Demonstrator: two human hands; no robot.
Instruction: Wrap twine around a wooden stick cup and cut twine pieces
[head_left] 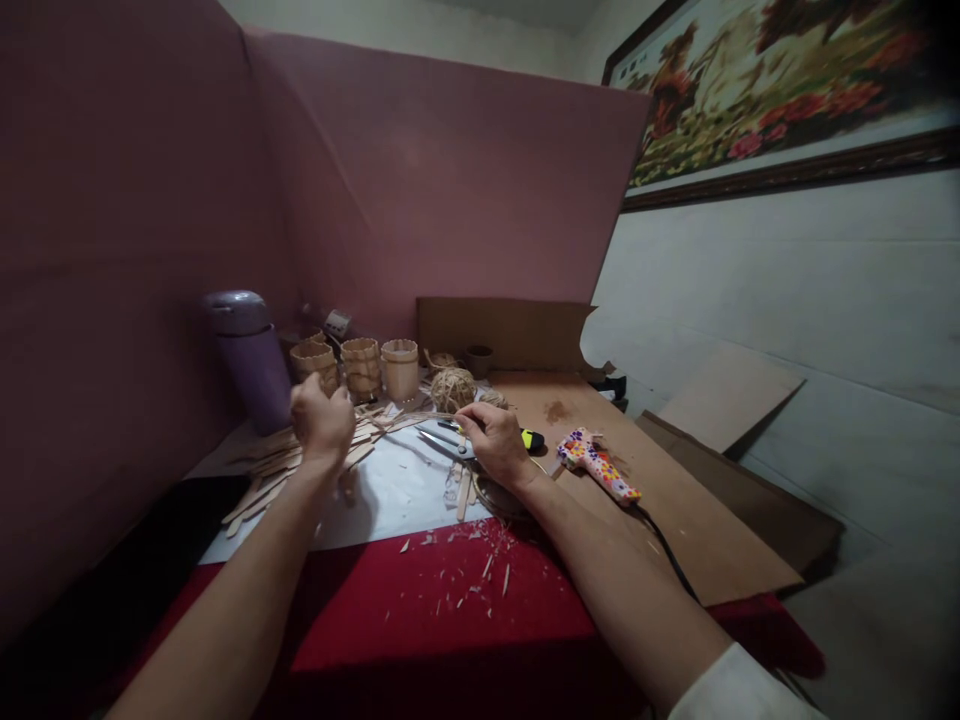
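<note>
My left hand point(324, 420) is raised over the wooden craft sticks point(281, 465), its fingers closed; what they hold is too blurred to make out. My right hand point(493, 442) pinches a thin strand of twine point(420, 415), which runs left towards my other hand. Just beyond my right fingers lies a ball of twine point(453, 389). A pair of scissors point(444, 443) lies under and beside that hand, its blades pointing left. Behind my left hand stand several small cups made of sticks, among them a twine-banded cup point(361, 370) and a paler one point(400, 372).
A purple bottle point(255, 370) stands at the left. On the cardboard sheet point(697, 540) at the right lies a flower-patterned glue gun point(598, 467) with a black cord. A yellow-and-black cutter point(533, 439) is beside my right hand. Wood scraps litter the red cloth point(420, 620).
</note>
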